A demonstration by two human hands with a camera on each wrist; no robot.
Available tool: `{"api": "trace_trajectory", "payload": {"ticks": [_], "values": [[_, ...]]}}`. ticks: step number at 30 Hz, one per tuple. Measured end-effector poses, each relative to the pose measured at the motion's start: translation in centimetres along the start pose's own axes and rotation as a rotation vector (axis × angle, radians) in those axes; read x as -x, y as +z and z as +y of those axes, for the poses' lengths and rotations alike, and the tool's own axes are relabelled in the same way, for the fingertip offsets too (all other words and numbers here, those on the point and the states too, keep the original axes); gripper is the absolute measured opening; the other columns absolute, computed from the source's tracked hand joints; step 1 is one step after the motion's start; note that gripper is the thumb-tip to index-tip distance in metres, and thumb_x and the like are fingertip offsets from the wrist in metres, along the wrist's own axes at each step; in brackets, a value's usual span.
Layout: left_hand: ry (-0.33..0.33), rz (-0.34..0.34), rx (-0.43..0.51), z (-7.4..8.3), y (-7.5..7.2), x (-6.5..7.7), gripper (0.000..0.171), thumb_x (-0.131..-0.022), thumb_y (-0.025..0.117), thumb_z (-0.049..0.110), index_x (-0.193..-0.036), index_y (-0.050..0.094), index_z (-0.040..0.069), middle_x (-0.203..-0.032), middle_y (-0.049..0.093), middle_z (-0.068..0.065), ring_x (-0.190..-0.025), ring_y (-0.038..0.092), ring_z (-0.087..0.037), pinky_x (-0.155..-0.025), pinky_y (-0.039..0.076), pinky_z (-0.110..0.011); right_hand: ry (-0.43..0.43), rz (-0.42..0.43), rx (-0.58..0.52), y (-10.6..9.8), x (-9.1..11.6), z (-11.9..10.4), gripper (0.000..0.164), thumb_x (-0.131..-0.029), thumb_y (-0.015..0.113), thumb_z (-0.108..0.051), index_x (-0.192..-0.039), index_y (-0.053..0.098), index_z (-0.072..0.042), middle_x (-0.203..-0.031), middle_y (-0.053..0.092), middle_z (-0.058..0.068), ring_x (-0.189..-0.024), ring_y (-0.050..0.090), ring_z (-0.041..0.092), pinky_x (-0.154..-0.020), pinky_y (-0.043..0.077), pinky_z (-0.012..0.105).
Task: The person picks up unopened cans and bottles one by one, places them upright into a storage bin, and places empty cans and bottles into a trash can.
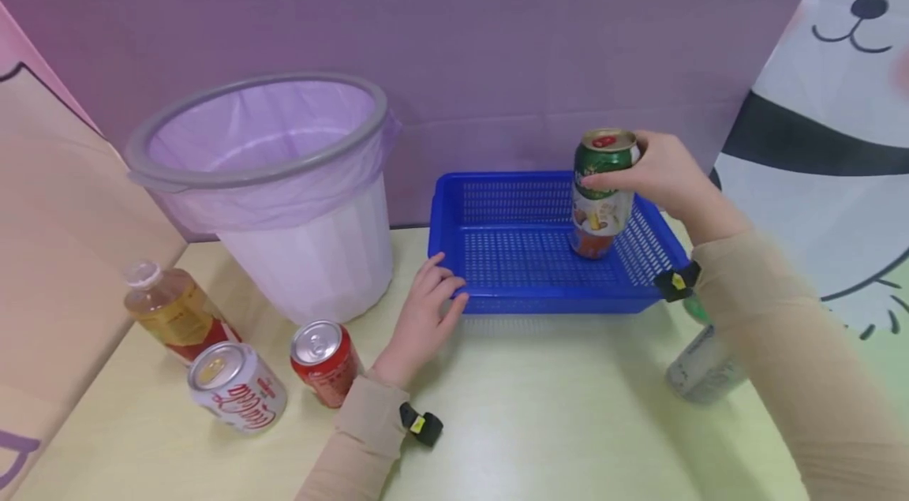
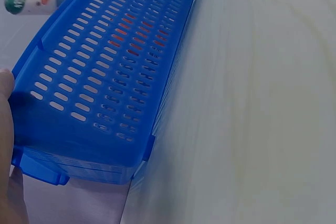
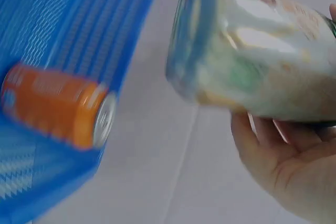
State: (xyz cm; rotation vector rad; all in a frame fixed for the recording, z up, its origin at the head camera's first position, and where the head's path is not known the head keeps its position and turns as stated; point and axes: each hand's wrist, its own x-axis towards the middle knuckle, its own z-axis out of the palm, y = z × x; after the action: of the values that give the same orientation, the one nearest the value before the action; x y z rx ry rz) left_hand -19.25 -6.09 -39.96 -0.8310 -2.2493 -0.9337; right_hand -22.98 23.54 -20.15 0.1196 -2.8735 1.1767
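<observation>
My right hand (image 1: 667, 177) holds a green and white drink can (image 1: 604, 201) upright over the right part of a blue plastic basket (image 1: 554, 302). In the right wrist view the can (image 3: 262, 51) is blurred, with fingers around it. An orange can (image 3: 52, 103) lies inside the basket; from the head it is mostly hidden behind the held can. At the basket's near left corner, my left hand (image 1: 422, 319) touches the rim with its fingers spread and loosely bent. Only a strip of that hand (image 2: 6, 145) enters the left wrist view.
A white bin (image 1: 312, 264) with a purple liner stands left of the basket. Before it are a red can (image 1: 330, 367), a white and red Coca-Cola can (image 1: 241, 394) and an amber drink bottle (image 1: 181, 312). A silver-grey can (image 1: 699, 371) is partly behind my right sleeve.
</observation>
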Motion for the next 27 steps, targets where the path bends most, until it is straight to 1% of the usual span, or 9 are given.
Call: {"api": "trace_trajectory", "payload": {"ticks": [5, 7, 9, 11, 14, 18, 20, 24, 27], "values": [[-0.013, -0.015, 0.0, 0.1, 0.2, 0.0, 0.016, -0.091, 0.06, 0.013, -0.099, 0.065, -0.001, -0.101, 0.059, -0.013, -0.131, 0.041, -0.039, -0.115, 0.031, -0.048, 0.024, -0.082, 0.197, -0.5, -1.2, 1.2, 0.094, -0.075, 0.075, -0.05, -0.138, 0.035, 0.007, -0.128, 0.048, 0.029, -0.113, 0.049, 0.043, -0.094, 0.045, 0.061], [-0.017, -0.016, -0.005, 0.1, 0.2, 0.1, 0.015, -0.091, 0.06, 0.012, -0.1, 0.065, 0.0, -0.101, 0.059, -0.013, -0.131, 0.041, -0.038, -0.115, 0.031, -0.048, 0.018, -0.106, 0.271, -0.6, -1.6, 1.7, 0.09, -0.074, 0.076, -0.047, -0.134, 0.039, 0.008, -0.123, 0.05, 0.03, -0.107, 0.053, 0.042, -0.089, 0.048, 0.058], [-0.019, -0.017, -0.006, 0.1, 0.2, 0.1, 0.015, -0.091, 0.06, 0.012, -0.1, 0.065, 0.001, -0.101, 0.059, -0.012, -0.131, 0.041, -0.037, -0.115, 0.031, -0.047, 0.005, -0.12, 0.323, -0.6, -2.0, 2.2, 0.084, -0.073, 0.078, -0.042, -0.129, 0.044, 0.01, -0.118, 0.054, 0.031, -0.101, 0.056, 0.041, -0.083, 0.051, 0.055], [-0.015, -0.014, -0.006, 0.1, 0.1, 0.1, 0.015, -0.091, 0.06, 0.013, -0.099, 0.065, 0.001, -0.101, 0.059, -0.012, -0.131, 0.041, -0.037, -0.115, 0.031, -0.048, -0.005, -0.124, 0.353, -0.4, -2.2, 2.6, 0.077, -0.072, 0.08, -0.038, -0.123, 0.048, 0.01, -0.113, 0.057, 0.03, -0.095, 0.059, 0.038, -0.079, 0.053, 0.052], [-0.005, -0.007, -0.007, -0.1, 0.2, 0.1, 0.015, -0.091, 0.06, 0.013, -0.099, 0.065, 0.001, -0.101, 0.059, -0.012, -0.131, 0.041, -0.038, -0.115, 0.031, -0.048, -0.007, -0.136, 0.37, -0.1, -2.4, 3.3, 0.074, -0.07, 0.081, -0.035, -0.119, 0.051, 0.011, -0.108, 0.06, 0.029, -0.09, 0.061, 0.036, -0.075, 0.054, 0.049], [0.007, 0.003, -0.01, -0.1, 0.2, 0.1, 0.014, -0.09, 0.06, 0.012, -0.099, 0.065, 0.001, -0.1, 0.059, -0.013, -0.13, 0.042, -0.04, -0.114, 0.032, -0.049, -0.001, -0.159, 0.388, 0.5, -2.6, 4.0, 0.07, -0.067, 0.082, -0.035, -0.112, 0.054, 0.011, -0.1, 0.063, 0.026, -0.083, 0.062, 0.033, -0.07, 0.055, 0.046], [0.005, 0.002, -0.008, -0.1, 0.2, 0.1, 0.015, -0.09, 0.061, 0.012, -0.099, 0.065, 0.001, -0.1, 0.059, -0.013, -0.129, 0.042, -0.039, -0.114, 0.032, -0.049, -0.005, -0.169, 0.411, 0.9, -2.7, 4.4, 0.063, -0.067, 0.082, -0.035, -0.104, 0.057, 0.01, -0.093, 0.065, 0.023, -0.077, 0.061, 0.03, -0.066, 0.055, 0.043], [-0.004, -0.007, -0.004, 0.0, 0.1, 0.2, 0.015, -0.091, 0.06, 0.013, -0.099, 0.065, 0.001, -0.1, 0.059, -0.013, -0.13, 0.041, -0.038, -0.114, 0.031, -0.049, -0.044, -0.171, 0.488, 1.7, -2.6, 5.1, 0.056, -0.066, 0.082, -0.035, -0.094, 0.059, 0.008, -0.081, 0.065, 0.018, -0.067, 0.059, 0.025, -0.059, 0.052, 0.039], [0.001, -0.004, -0.007, 0.0, 0.1, 0.1, 0.015, -0.091, 0.061, 0.013, -0.099, 0.065, 0.001, -0.1, 0.059, -0.013, -0.131, 0.041, -0.038, -0.114, 0.031, -0.049, -0.066, -0.167, 0.533, 2.3, -2.6, 5.5, 0.055, -0.065, 0.082, -0.035, -0.092, 0.059, 0.007, -0.08, 0.065, 0.016, -0.067, 0.059, 0.024, -0.059, 0.053, 0.038]]}}
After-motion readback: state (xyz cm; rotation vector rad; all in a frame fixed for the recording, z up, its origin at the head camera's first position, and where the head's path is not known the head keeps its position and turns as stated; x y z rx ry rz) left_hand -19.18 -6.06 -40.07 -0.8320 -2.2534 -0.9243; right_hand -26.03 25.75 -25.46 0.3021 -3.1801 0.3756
